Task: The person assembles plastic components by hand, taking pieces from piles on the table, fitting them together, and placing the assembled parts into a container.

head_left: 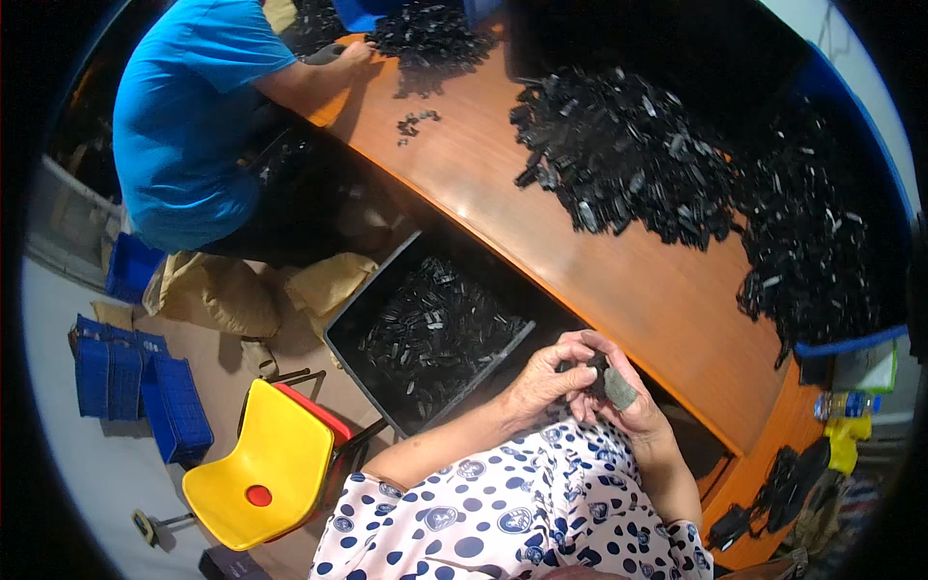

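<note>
Dotted, pale clothing [464,512] is filling the lower edge, nearest the camera. Just beyond it, a small dark piece [596,367] is sitting between the two hands, near the front edge of the table [483,159]. Fingers of the left hand [546,379] are pinching it, and those of the right hand [633,401] are curling closed around it; a grey-green patch [620,391], its nature unclear, is showing there. To their left, a black crate [498,362] is holding many loose pieces. On the table a large black heap [628,155] is lying, so much seems to be left; whether the crate's pieces are finished is not showing. Farther off, a co-worker in a blue shirt [193,126] is keeping one hand [358,53] beside another heap [435,39].
</note>
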Demonstrator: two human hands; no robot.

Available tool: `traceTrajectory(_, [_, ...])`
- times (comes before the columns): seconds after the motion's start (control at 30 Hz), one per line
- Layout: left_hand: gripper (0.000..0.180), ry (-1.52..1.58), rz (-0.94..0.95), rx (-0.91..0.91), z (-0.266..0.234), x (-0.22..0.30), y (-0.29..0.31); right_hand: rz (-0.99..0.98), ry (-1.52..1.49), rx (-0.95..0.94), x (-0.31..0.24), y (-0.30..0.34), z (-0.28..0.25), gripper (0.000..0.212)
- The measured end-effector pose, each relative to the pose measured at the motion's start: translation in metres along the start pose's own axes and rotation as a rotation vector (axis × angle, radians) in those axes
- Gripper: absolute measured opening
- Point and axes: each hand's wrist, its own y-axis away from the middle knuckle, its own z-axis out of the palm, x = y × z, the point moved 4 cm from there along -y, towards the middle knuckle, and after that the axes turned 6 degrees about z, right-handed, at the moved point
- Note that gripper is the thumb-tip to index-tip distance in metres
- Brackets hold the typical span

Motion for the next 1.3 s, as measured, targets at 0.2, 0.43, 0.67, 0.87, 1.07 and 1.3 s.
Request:
traceTrajectory(0.2, [0.031,-0.01,-0.041,-0.049,0.004,-0.011,0.01,-0.08,0.045,0.081,0.015,0.017,0.004,0.054])
traceTrajectory(0.43, [0.021,-0.027,0.112,0.087,-0.016,-0.026,0.023,-0.02,0.171,0.232,0.027,0.018,-0.003,0.06])
traceTrajectory(0.67, [0.021,-1.704,0.645,0.247,-0.062,0.08,0.003,0.091,0.508,0.15,0.004,0.03,-0.043,0.093])
traceTrajectory(0.87, [0.028,-2.049,0.74,0.259,-0.082,0.139,-0.048,-0.014,0.658,0.996,-0.046,0.095,-0.153,0.036])
traceTrajectory(1.07, [0.035,-1.855,0.584,0.326,-0.111,0.171,-0.163,-0.251,1.124,1.37,-0.136,0.149,-0.233,0.025])
traceTrajectory(1.3, [0.028,-1.961,0.495,0.28,-0.11,0.176,-0.208,0.177,1.568,1.477,-0.188,0.134,-0.254,0.027])
